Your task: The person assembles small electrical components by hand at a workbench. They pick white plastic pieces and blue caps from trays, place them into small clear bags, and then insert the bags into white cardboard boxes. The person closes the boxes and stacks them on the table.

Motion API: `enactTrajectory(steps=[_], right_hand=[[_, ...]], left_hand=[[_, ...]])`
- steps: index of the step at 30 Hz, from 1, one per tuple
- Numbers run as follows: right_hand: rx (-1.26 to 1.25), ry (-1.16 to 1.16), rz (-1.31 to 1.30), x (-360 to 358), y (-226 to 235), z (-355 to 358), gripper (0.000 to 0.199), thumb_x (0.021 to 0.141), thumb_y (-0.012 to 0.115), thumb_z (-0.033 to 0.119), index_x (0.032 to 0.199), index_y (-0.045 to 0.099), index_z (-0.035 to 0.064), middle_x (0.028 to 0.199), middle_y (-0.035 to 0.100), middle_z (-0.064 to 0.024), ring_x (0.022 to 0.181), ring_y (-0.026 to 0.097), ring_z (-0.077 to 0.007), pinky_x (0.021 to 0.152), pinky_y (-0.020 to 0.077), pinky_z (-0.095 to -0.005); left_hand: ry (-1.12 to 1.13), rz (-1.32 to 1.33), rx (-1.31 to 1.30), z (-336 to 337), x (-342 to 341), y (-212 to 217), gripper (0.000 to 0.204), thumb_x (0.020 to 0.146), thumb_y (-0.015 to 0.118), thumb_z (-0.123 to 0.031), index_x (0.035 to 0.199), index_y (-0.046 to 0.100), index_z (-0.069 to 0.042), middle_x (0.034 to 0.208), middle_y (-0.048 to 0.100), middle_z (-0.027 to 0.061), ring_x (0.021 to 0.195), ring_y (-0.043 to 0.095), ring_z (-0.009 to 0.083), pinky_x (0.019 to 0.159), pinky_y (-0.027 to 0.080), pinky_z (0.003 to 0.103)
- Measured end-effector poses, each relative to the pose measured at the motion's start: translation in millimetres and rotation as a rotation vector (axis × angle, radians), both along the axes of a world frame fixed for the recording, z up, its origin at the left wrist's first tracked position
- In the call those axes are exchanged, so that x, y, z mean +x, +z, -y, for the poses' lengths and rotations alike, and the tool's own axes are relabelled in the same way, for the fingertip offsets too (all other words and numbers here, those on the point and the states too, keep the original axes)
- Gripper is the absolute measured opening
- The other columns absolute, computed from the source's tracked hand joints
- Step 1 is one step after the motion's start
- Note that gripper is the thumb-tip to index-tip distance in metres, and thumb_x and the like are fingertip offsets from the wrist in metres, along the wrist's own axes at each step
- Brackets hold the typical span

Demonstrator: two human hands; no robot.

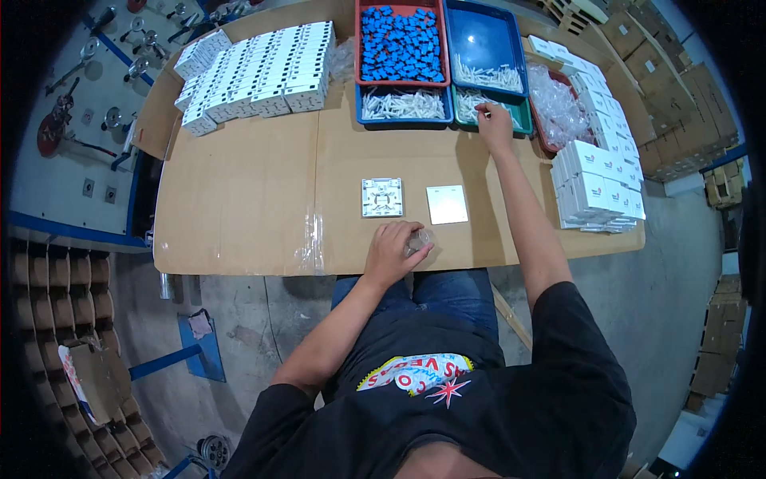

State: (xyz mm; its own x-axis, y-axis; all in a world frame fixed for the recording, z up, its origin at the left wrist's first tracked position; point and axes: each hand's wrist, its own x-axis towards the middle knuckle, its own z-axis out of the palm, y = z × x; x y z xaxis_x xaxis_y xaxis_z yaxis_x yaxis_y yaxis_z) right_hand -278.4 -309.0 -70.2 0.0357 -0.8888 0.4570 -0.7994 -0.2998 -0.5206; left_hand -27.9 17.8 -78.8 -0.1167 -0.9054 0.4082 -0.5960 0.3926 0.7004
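My left hand (388,254) is at the table's near edge, its fingers closed round a small clear plastic bag (420,239). My right hand (495,126) reaches out to the green tray (523,116), which holds small white pieces (469,102). Its fingertips are pinched together over that tray; what they hold is too small to make out. Between my hands and the trays lie a square white switch-like module (382,198) with its detailed face up and, to its right, a flat silvery-white square plate (447,205). The two lie apart.
White boxes (271,72) stand in rows at the back left. More white boxes (594,188) are stacked at the right. Blue parts fill a red tray (399,44); white pieces lie in blue trays (487,36). Clear bags (558,104) fill a reddish tray. Cardboard (239,191) covers the table.
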Motion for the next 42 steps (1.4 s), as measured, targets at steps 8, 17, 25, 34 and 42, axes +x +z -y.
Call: enactTrajectory(steps=[8, 17, 25, 34, 42], right_hand=[[0.065, -0.065, -0.327, 28, -2, 25, 0.019, 0.087, 0.070, 0.016, 0.102, 0.082, 0.0144, 0.108, 0.072, -0.0149, 0.106, 0.068, -0.0372, 0.091, 0.0556, -0.0534], [0.025, -0.037, -0.530, 31, -5, 34, 0.014, 0.087, 0.069, 0.015, 0.095, 0.080, 0.0141, 0.105, 0.071, -0.0109, 0.102, 0.071, -0.0326, 0.081, 0.0589, -0.0528], [-0.083, -0.012, -0.270, 28, -4, 37, 0.014, 0.094, 0.068, 0.020, 0.103, 0.075, 0.0111, 0.101, 0.070, -0.0133, 0.097, 0.071, -0.0360, 0.081, 0.0576, -0.0504], [0.066, 0.061, 0.530, 7, 15, -8, 0.015, 0.096, 0.073, 0.016, 0.100, 0.074, 0.0016, 0.091, 0.077, -0.0083, 0.078, 0.069, -0.0146, 0.071, 0.0537, -0.0297], [0.644, 0.474, 0.669, 55, 30, -226, 0.010, 0.096, 0.075, 0.012, 0.102, 0.075, 0.0032, 0.090, 0.073, -0.0004, 0.077, 0.063, -0.0076, 0.068, 0.0487, -0.0235]], left_hand=[[0.029, -0.008, 0.027, -3, 4, 3, 0.042, 0.085, 0.083, -0.032, 0.114, 0.069, -0.004, 0.105, 0.072, 0.0125, 0.101, 0.067, 0.0310, 0.090, 0.049, 0.043], [0.044, 0.006, 0.011, -2, 3, 2, 0.041, 0.084, 0.084, -0.031, 0.113, 0.069, -0.004, 0.102, 0.072, 0.0115, 0.097, 0.068, 0.0306, 0.089, 0.050, 0.042], [0.099, -0.054, 0.047, -3, 4, -3, 0.042, 0.087, 0.082, -0.032, 0.117, 0.069, -0.006, 0.105, 0.073, 0.0103, 0.098, 0.068, 0.0300, 0.088, 0.051, 0.042], [0.128, -0.112, -0.035, -1, 4, -12, 0.042, 0.085, 0.085, -0.022, 0.120, 0.069, -0.006, 0.111, 0.074, 0.0111, 0.102, 0.068, 0.0316, 0.091, 0.052, 0.042], [0.177, -0.215, 0.041, -2, 6, -10, 0.044, 0.084, 0.087, -0.024, 0.121, 0.068, -0.006, 0.112, 0.073, 0.0107, 0.102, 0.068, 0.0296, 0.090, 0.052, 0.041]])
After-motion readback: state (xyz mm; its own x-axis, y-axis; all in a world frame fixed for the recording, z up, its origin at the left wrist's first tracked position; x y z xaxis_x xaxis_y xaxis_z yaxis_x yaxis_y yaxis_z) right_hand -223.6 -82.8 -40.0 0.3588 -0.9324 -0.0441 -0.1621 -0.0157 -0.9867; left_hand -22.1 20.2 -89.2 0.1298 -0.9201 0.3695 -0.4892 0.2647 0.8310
